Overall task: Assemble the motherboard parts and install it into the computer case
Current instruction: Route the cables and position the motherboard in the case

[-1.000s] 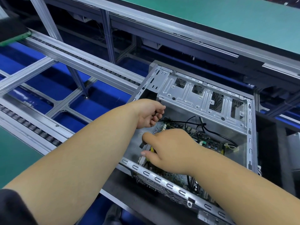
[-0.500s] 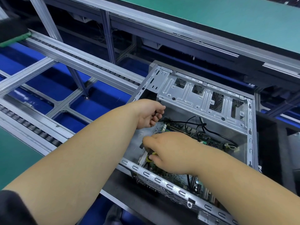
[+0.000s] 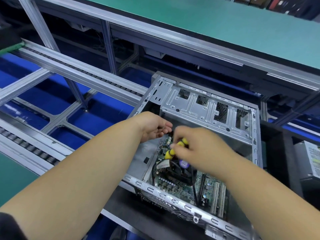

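The board already lies in the case; screwing seems left. Right hand grips a screwdriver; left hand, loosely curled, looks empty.

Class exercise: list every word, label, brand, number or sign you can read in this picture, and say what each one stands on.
None can be read.
Round purple sticker on the cooler fan: print blurred.
Pale label on the motherboard: too small.
Grey box right of the computer case: no text legible.
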